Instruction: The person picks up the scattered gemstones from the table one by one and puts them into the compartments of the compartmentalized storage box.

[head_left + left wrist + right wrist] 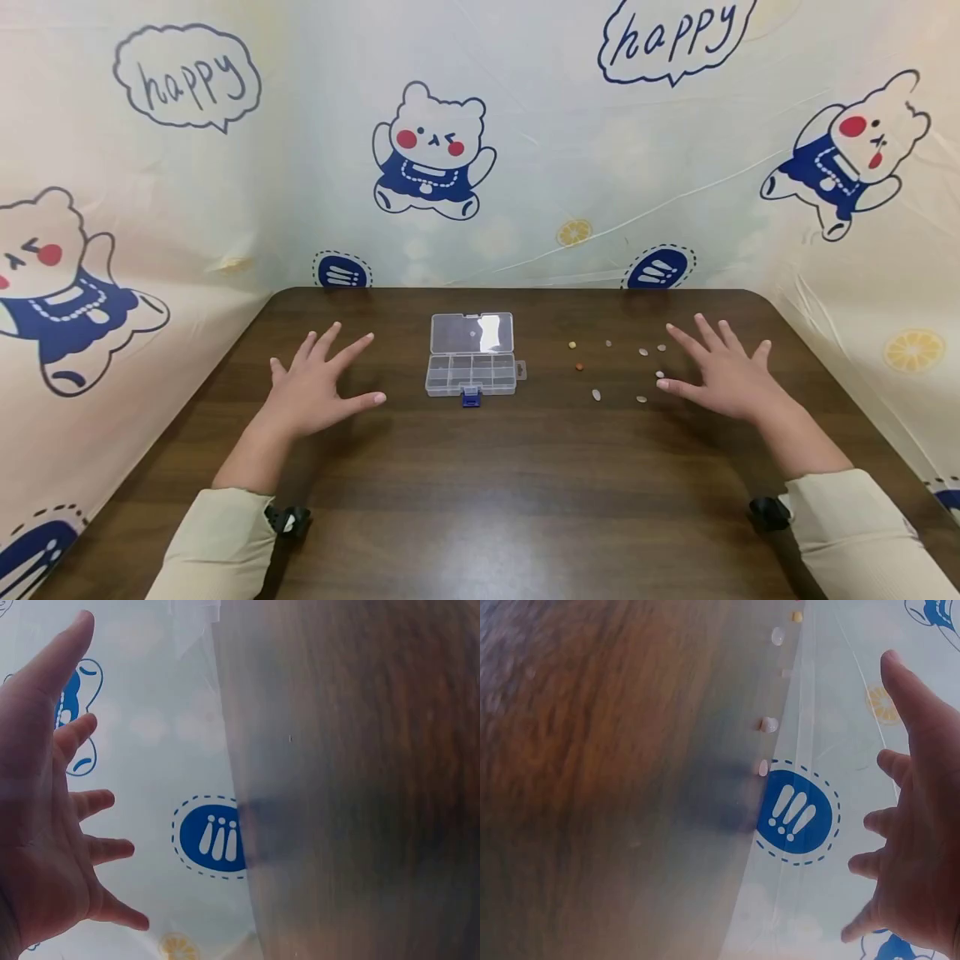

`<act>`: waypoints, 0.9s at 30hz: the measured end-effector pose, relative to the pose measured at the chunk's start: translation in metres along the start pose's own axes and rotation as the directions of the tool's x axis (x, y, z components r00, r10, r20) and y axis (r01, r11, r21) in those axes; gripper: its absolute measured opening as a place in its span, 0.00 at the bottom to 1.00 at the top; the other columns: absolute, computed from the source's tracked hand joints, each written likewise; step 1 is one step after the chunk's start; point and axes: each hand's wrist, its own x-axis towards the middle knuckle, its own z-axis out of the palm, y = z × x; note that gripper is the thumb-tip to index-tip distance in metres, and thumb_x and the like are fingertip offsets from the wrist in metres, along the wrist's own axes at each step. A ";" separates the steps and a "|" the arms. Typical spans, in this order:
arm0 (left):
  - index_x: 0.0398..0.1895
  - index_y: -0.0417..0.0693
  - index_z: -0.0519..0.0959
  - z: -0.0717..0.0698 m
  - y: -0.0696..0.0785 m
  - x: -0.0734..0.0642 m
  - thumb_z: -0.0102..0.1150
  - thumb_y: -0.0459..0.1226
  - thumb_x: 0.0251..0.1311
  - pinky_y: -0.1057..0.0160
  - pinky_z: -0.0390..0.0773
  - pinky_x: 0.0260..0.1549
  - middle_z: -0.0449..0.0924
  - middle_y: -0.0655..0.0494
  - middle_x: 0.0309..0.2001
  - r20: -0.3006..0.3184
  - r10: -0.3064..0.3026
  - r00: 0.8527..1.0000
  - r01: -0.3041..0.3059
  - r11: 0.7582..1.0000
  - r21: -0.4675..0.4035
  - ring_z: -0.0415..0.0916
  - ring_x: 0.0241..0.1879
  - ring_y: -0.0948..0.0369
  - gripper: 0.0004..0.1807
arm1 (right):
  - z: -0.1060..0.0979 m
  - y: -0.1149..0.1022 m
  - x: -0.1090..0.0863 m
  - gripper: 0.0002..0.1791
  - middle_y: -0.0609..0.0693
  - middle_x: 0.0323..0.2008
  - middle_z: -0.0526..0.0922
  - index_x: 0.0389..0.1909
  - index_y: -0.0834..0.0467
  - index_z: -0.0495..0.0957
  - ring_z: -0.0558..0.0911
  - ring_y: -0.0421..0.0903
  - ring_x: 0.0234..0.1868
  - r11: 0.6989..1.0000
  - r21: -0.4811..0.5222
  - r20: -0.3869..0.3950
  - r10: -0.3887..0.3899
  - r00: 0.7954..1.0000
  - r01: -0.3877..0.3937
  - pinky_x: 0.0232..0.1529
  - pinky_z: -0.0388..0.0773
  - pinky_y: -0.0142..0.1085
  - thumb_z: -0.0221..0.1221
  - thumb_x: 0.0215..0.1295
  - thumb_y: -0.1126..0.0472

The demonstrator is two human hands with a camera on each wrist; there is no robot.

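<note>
My left hand (309, 393) is held above the table's left side, fingers spread, with nothing in it; the left wrist view shows the same bare palm (45, 825). To its right stands a clear plastic compartment box (471, 375), its lid (453, 333) raised at the back and a blue latch (471, 398) in front. My right hand (731, 379), also spread and holding nothing, hovers beside several small stones. Among them are a yellow stone (572, 345), a reddish-brown stone (579, 367) and a pale stone (596, 395). In the right wrist view, a whitish stone (778, 636) lies near the table edge.
The dark wooden table (480, 483) has a printed cloth (525, 150) with cartoon bears hanging behind it and at both sides. A hanging tab (521, 370) sticks out from the box's right side. Black bands (291, 521) sit at both wrists.
</note>
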 end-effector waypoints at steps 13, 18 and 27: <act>0.76 0.68 0.55 0.005 0.004 0.010 0.61 0.71 0.45 0.20 0.52 0.52 0.47 0.39 0.75 -0.009 0.073 0.997 -0.073 0.990 -0.122 0.48 0.70 0.34 0.54 | 0.004 0.004 0.004 0.55 0.71 0.74 0.41 0.76 0.51 0.51 0.43 0.76 0.70 0.986 0.144 0.004 -0.084 0.996 0.083 0.57 0.40 0.77 0.61 0.54 0.29; 0.76 0.68 0.54 0.007 0.009 0.015 0.62 0.70 0.45 0.23 0.55 0.53 0.46 0.40 0.76 0.011 0.087 0.996 -0.083 0.973 -0.215 0.49 0.70 0.34 0.54 | 0.006 0.006 0.004 0.55 0.73 0.73 0.41 0.76 0.54 0.53 0.44 0.77 0.70 0.975 0.188 -0.016 -0.118 0.993 0.118 0.60 0.45 0.73 0.65 0.53 0.32; 0.76 0.69 0.54 0.014 0.018 0.025 0.69 0.63 0.47 0.27 0.57 0.56 0.46 0.40 0.75 0.031 0.097 0.995 -0.080 0.931 -0.357 0.49 0.70 0.35 0.53 | 0.010 0.008 0.002 0.53 0.73 0.72 0.46 0.75 0.56 0.55 0.50 0.76 0.69 0.952 0.259 -0.042 -0.158 0.987 0.163 0.60 0.51 0.71 0.68 0.55 0.38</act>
